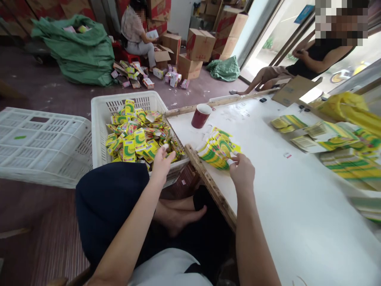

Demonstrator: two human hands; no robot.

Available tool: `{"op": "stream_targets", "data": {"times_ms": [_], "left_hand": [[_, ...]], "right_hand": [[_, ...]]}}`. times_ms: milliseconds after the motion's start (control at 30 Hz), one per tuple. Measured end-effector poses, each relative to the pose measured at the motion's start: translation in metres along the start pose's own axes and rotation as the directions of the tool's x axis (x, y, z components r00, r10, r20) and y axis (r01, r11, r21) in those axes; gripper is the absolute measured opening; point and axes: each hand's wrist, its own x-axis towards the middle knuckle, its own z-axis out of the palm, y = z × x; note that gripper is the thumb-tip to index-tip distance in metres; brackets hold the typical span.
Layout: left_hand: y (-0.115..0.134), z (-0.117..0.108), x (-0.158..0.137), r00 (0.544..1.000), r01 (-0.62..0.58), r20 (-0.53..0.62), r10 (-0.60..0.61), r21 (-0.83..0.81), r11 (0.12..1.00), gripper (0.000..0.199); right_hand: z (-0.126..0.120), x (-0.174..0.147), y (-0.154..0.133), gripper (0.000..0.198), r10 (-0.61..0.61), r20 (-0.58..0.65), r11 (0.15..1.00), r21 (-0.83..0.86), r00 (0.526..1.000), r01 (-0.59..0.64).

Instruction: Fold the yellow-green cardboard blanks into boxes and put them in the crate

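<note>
My left hand (162, 162) hovers over the near right side of a white plastic crate (98, 135). Its fingers are apart and nothing shows between them. Inside the crate lies a jumbled heap of small yellow-and-green packets (129, 150). On the white table, a fanned stack of similar flat packets (216, 153) lies close to the wooden edge. My right hand (243, 170) pinches the right end of this stack with thumb and fingers. White coverings show on fingertips of both hands.
A dark red mug (201, 116) stands behind the fanned packets. Flat yellow-and-green cartons (330, 135) lie along the table's right side. A wooden strip (208, 182) borders the table. Another white crate (44, 147) is at left. Two people sit farther back, near cardboard boxes and the doorway.
</note>
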Motion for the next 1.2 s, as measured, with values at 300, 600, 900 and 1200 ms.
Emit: {"op": "stream_targets", "data": {"times_ms": [300, 600, 900, 1200], "left_hand": [[0.006, 0.01, -0.075, 0.94, 0.146, 0.33, -0.082, -0.172, 0.974, 0.049], [0.009, 0.016, -0.084, 0.998, -0.055, -0.046, 0.038, -0.448, 0.892, 0.05], [0.001, 0.012, -0.079, 0.995, -0.039, -0.095, 0.001, -0.394, 0.918, 0.055], [0.005, -0.012, -0.083, 0.998, 0.013, 0.055, -0.005, -0.148, 0.989, 0.035]], "right_hand": [[-0.013, -0.047, -0.057, 0.02, -0.053, 0.193, 0.952, 0.305, 0.98, -0.008], [0.016, -0.123, -0.1, 0.025, -0.174, 0.691, 0.589, 0.644, 0.701, -0.489], [0.024, -0.134, -0.094, 0.033, -0.179, 0.597, 0.637, 0.676, 0.782, -0.371], [0.008, -0.115, -0.074, 0.012, -0.381, 0.208, 0.855, 0.449, 0.901, 0.258]]}}
